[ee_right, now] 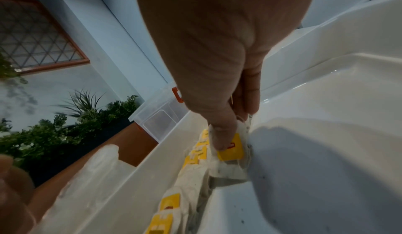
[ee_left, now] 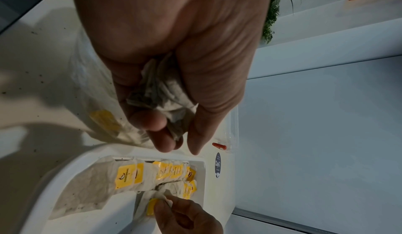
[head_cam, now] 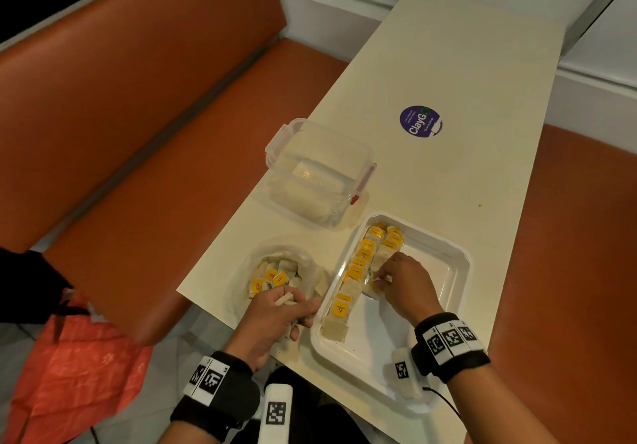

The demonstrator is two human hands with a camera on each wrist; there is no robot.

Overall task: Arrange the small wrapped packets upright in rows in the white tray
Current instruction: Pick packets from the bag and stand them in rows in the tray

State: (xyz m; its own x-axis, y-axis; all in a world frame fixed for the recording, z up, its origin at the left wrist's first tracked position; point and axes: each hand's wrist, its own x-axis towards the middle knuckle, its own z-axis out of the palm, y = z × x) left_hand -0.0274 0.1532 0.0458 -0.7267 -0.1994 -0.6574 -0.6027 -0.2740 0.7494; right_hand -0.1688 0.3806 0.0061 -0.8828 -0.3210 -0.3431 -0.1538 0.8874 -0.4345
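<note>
so the white tray (head_cam: pixel 460 254) sat at the near end of the table and everything hung off that. just left of it was a clear bag (head_cam: pixel 275 271) of loose packets. the left hand (head_cam: pixel 275 319) was fisted round a bunch of them (ee_left: pixel 165 91), probably as a ready supply. the right hand (head_cam: pixel 405 285) was inside the tray, thumb and finger pinching one packet (ee_right: pixel 230 150) against the end of the short second row (head_cam: pixel 387 247), right beside the full first row (head_cam: pixel 355 271) along the tray's left wall, i guess so the neighbours kept it standing. beyond the tray sat a clear lidded box (head_cam: pixel 317 171).
</note>
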